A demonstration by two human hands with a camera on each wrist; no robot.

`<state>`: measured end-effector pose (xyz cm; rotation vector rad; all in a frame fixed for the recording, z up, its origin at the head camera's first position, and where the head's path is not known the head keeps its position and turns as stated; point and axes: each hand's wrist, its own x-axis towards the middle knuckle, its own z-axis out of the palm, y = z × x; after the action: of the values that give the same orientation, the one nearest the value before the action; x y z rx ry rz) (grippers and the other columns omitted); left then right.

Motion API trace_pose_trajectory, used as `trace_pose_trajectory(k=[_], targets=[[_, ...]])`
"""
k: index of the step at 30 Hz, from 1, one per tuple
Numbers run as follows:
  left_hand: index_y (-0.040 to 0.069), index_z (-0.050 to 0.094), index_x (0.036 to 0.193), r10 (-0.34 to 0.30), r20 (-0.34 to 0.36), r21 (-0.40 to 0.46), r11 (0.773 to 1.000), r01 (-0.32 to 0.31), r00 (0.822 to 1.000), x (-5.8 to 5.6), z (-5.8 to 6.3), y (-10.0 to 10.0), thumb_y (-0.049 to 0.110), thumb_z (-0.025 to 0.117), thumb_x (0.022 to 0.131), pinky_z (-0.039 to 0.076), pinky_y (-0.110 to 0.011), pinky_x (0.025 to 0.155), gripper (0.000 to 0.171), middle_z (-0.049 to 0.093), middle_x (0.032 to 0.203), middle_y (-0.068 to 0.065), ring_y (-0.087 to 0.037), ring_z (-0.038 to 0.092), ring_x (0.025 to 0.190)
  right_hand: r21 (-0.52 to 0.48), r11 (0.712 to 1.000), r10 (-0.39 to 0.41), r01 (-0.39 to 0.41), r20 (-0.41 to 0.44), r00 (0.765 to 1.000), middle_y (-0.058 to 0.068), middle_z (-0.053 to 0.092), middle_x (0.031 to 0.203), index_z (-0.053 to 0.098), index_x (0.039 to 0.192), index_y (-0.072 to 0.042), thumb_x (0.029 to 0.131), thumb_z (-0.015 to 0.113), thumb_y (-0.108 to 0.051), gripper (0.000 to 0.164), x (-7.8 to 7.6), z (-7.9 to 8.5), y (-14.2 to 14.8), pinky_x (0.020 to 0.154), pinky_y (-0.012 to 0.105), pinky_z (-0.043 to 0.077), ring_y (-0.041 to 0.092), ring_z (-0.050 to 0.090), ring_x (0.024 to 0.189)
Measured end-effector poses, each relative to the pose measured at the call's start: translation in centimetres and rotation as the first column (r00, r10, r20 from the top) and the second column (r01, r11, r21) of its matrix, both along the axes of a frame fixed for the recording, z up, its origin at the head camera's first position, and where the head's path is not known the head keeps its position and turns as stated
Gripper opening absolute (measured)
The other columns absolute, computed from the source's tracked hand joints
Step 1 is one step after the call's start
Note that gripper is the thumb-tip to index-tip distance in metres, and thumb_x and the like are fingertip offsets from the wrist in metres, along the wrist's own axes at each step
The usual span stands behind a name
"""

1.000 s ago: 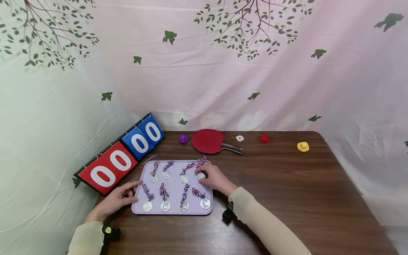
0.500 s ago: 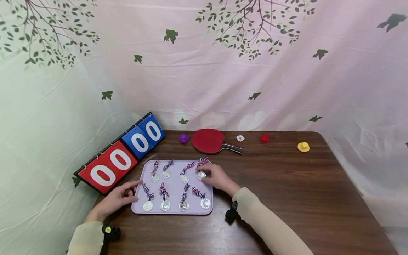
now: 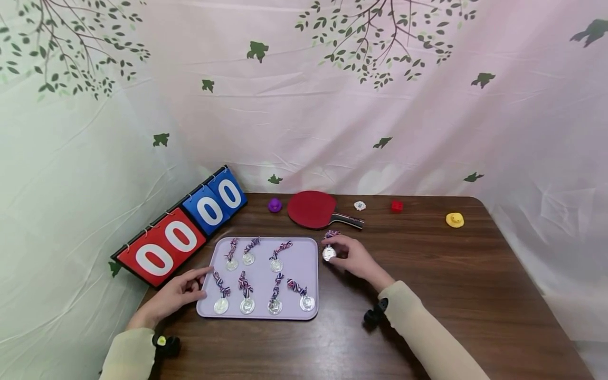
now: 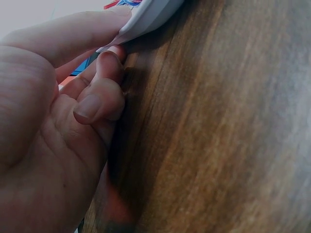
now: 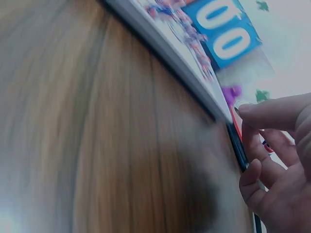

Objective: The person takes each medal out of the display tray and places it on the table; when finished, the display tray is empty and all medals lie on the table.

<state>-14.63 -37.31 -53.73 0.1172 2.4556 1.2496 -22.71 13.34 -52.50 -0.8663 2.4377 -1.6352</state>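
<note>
At its nine o'clock, the lavender tray (image 3: 258,268) meets the left hand's (image 3: 173,294) relaxed fingers; seven ribboned silver medals (image 3: 247,305) lie inside. Just outside its rim, towards two o'clock, the right hand (image 3: 357,258) pinches an eighth silver medal (image 3: 328,254). Farther, at one o'clock, lies a red table-tennis paddle (image 3: 311,209).

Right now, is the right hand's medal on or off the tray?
Off: the right hand holds the medal over the table, beside the tray.
</note>
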Motion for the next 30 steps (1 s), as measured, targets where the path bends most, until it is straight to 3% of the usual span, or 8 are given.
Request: trace_pose_trajectory(k=[5,12,15,22,27,30], targets=[[0.036,0.047,0.138,0.009,0.003,-0.005,1.0,-0.009,1.0,0.0,0.1,0.0,0.034,0.072,0.084,0.047,-0.029,0.069,0.06,0.052,0.101,-0.011,-0.026,0.048,0.094,0.108,0.991,-0.079,0.08,-0.01,0.997,0.012,0.059,0.116,0.063,0.12,-0.002,0.076,0.077,0.002,0.046,-0.5,-1.0,3.7,0.07,0.038,0.052,0.022,0.064,0.082],[0.035,0.047,0.138,0.014,0.001,-0.002,1.0,-0.014,1.0,0.2,0.2,-0.1,0.032,0.072,0.084,0.047,-0.028,0.069,0.06,0.051,0.102,-0.011,-0.027,0.049,0.094,0.326,0.932,-0.125,0.157,-0.117,0.985,0.006,0.061,0.113,0.065,0.117,-0.008,0.075,0.078,-0.003,0.044,-0.3,-1.1,5.9,0.073,0.033,0.048,0.017,0.059,0.082],[0.034,0.047,0.139,0.01,0.003,-0.003,1.0,-0.01,1.0,0.2,0.1,0.1,0.032,0.072,0.084,0.047,-0.028,0.069,0.06,0.051,0.102,-0.011,-0.026,0.049,0.094,0.356,0.921,-0.11,0.159,-0.156,0.982,0.007,0.06,0.115,0.066,0.116,-0.008,0.078,0.076,-0.004,0.04,-0.2,-1.2,5.9,0.077,0.034,0.047,0.019,0.058,0.087],[0.035,0.048,0.138,0.017,0.007,-0.012,1.0,-0.017,1.0,0.2,-0.1,0.3,0.033,0.073,0.083,0.048,-0.029,0.07,0.06,0.052,0.101,-0.011,-0.026,0.049,0.094,0.429,0.89,-0.068,0.157,-0.216,0.974,0.007,0.06,0.121,0.066,0.118,-0.01,0.082,0.073,-0.007,0.038,0.2,-1.3,5.5,0.097,0.043,0.041,0.024,0.053,0.116],[0.035,0.048,0.138,0.01,-0.002,-0.014,1.0,-0.01,1.0,0.1,0.1,0.3,0.032,0.072,0.084,0.047,-0.028,0.069,0.059,0.053,0.1,-0.01,-0.026,0.05,0.093,0.426,0.89,-0.063,0.162,-0.236,0.97,0.009,0.059,0.122,0.066,0.118,-0.011,0.081,0.075,-0.009,0.038,0.1,-1.5,5.6,0.097,0.045,0.04,0.025,0.053,0.116],[0.035,0.048,0.138,0.012,0.003,-0.009,1.0,-0.012,1.0,0.1,0.2,0.3,0.031,0.072,0.084,0.048,-0.028,0.069,0.06,0.053,0.101,-0.01,-0.026,0.05,0.093,0.427,0.888,-0.075,0.169,-0.229,0.971,0.008,0.058,0.121,0.066,0.119,-0.013,0.081,0.076,-0.012,0.04,0.0,-1.6,5.8,0.092,0.044,0.044,0.023,0.055,0.108]])
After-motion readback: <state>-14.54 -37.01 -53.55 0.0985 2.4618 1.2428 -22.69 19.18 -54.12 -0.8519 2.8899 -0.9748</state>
